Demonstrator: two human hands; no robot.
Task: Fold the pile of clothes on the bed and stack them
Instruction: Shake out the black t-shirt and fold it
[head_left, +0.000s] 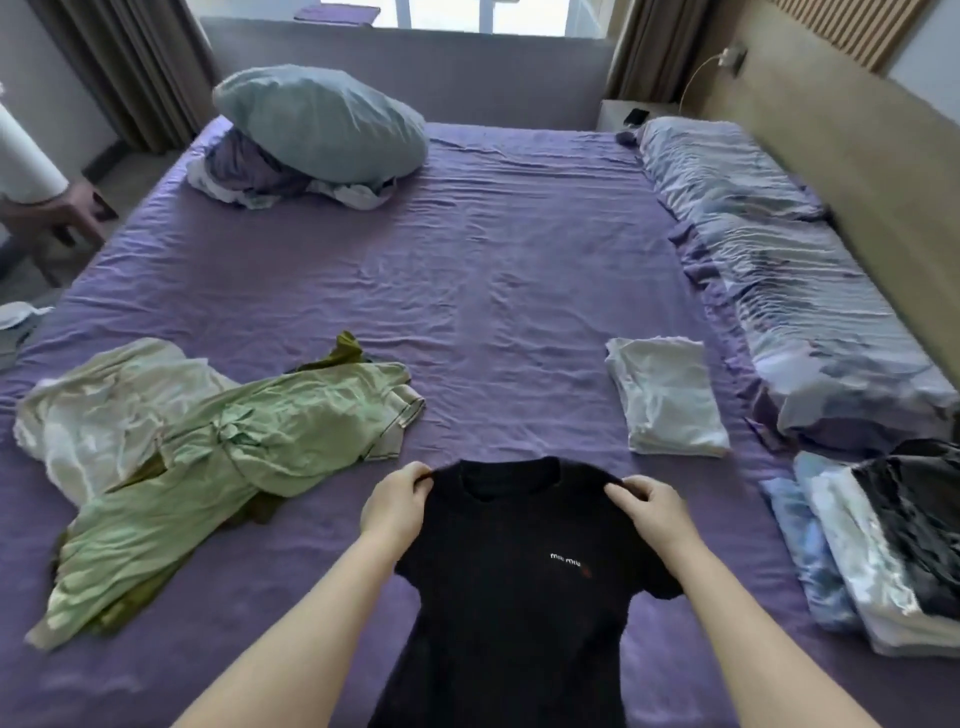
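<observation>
Purple sheet (493, 270), wrinkled, covers the whole bed, with curtains and a bright window beyond its far edge. I hold the black T-shirt (514, 587) up in front of me by its shoulders: my left hand (397, 501) pinches the left shoulder seam and my right hand (652, 506) pinches the other one, fingers curled over the cloth on each side of the neckline. Its body hangs down toward me over the near part of the bed, small white lettering showing on the chest. I judge it light and limp, a soft knit that will sag and crease wherever it is not supported, so the shoulder points seem the right hold for laying it flat; nothing about it looks slippery or fragile. Left of my left hand lies the unfolded pile, a pale green garment (218, 467) sprawled over an olive piece and touching a cream garment (98, 410) farther out. Beyond my right hand sits a folded white garment (667, 400), and to the right of that hand a stack of folded clothes (872, 551) in blue, white and black. Far ahead, a blue-grey pillow (322, 119) rests on crumpled bedding, and a rolled patterned quilt (789, 270) runs along the right side. Between my hands and the pillow the sheet is free for spreading; only the green hem near my left hand might get in the way.
</observation>
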